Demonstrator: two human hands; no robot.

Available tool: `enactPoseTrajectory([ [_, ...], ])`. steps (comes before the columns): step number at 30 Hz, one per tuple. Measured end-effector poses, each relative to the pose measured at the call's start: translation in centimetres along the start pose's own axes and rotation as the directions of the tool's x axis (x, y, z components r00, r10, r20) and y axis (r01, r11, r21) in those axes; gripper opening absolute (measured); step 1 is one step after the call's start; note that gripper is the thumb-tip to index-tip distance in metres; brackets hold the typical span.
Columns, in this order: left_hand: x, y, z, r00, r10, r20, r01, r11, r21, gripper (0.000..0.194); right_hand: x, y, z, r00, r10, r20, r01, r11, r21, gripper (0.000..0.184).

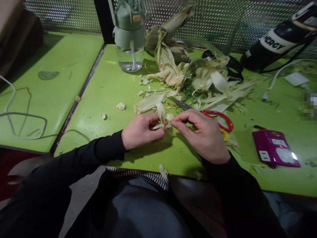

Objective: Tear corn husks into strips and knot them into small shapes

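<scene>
Between my hands is a small folded piece of pale dried corn husk (161, 114), with one strip standing up. My left hand (145, 130) is closed around its base, thumb and fingers pinching it. My right hand (201, 134) pinches the husk's right end between thumb and forefinger. Just beyond my right hand lie scissors with red handles (229, 124), their blades partly behind my fingers. A yellow ring-shaped thing (225, 135) shows partly beside that hand. A heap of loose corn husks (173, 72) spreads over the green table past my hands.
A clear and green water bottle (130, 49) stands at the back, beside a perforated screen (210, 19). At the right are a black bottle (272, 41), a white cable (279, 72) and a purple power strip (274, 148). Husk scraps (121, 106) dot the green table (91, 112).
</scene>
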State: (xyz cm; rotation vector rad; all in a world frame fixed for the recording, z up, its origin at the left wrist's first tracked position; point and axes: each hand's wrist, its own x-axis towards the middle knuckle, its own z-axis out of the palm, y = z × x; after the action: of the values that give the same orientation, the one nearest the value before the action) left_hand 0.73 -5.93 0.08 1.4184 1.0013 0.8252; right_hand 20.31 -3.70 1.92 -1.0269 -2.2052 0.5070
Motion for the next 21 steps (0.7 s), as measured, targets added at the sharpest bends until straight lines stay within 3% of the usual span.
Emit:
enactPoseTrajectory([
  [3, -0.2, -0.4, 0.5, 0.999, 0.033, -0.031, -0.03, 0.994, 0.108, 0.006, 0.1, 0.2, 0.5, 1.0, -0.009, 0.007, 0.009, 0.999, 0.042, 0.019],
  [5, -0.3, -0.5, 0.7, 0.999, 0.03, -0.029, -0.027, 0.993, 0.112, 0.016, 0.0, 0.2, 0.8, 0.999, -0.023, -0.034, 0.026, 0.997, 0.078, 0.014],
  [7, -0.4, -0.4, 0.7, 1.0, -0.015, 0.017, 0.014, 1.0, 0.016, 0.021, -0.1, 0.1, 1.1, 0.998, -0.006, -0.068, 0.014, 0.993, 0.115, 0.005],
  [12, -0.3, -0.3, 0.5, 0.974, -0.109, 0.197, 0.166, 0.939, -0.301, 0.022, -0.3, -0.2, 1.3, 0.997, 0.08, -0.02, -0.074, 0.973, 0.217, 0.008],
  [18, -0.4, -0.9, 1.3, 0.953, -0.142, 0.266, 0.251, 0.864, -0.437, 0.024, -0.3, 0.0, 1.8, 0.989, 0.145, 0.003, -0.142, 0.959, 0.246, 0.009],
  [21, -0.2, -0.8, 1.4, 0.958, -0.168, 0.232, 0.259, 0.853, -0.452, 0.023, -0.2, 0.1, 1.7, 0.983, 0.182, 0.01, -0.179, 0.95, 0.256, 0.011],
])
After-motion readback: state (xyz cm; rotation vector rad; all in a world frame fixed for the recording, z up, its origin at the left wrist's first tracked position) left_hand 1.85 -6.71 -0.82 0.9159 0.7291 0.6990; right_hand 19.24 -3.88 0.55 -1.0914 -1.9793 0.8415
